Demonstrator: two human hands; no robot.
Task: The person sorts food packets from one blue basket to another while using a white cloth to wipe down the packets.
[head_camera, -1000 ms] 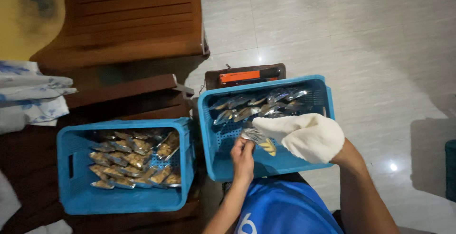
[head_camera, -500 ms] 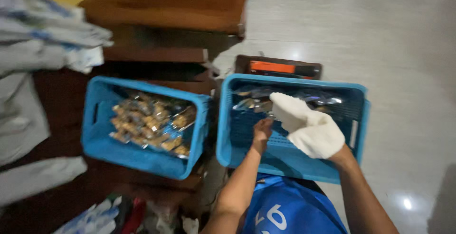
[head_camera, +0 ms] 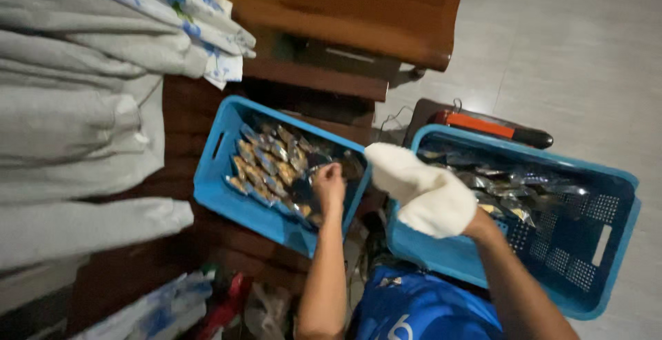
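My left hand point(head_camera: 329, 183) hovers with curled fingers over the left blue crate point(head_camera: 219, 195), which holds several shiny foil packets point(head_camera: 265, 164) laid in rows. Whether a packet is in its grip is unclear. My right hand point(head_camera: 422, 192) wears a white cloth glove and hangs over the left rim of the right blue crate point(head_camera: 607, 271), with nothing visible in it. That crate holds several silvery packets point(head_camera: 514, 185) along its far side.
Grey and floral cloths point(head_camera: 83, 105) lie on the left. A dark wooden bench point(head_camera: 358, 16) stands behind the crates. An orange-and-black device point(head_camera: 493, 127) sits beyond the right crate, on the pale tiled floor point(head_camera: 572, 43). Plastic bags point(head_camera: 172, 305) lie near my knees.
My left hand has moved from the right crate across to the left crate. The gloved right hand shifted left to the right crate's rim. The view swung left and closer.
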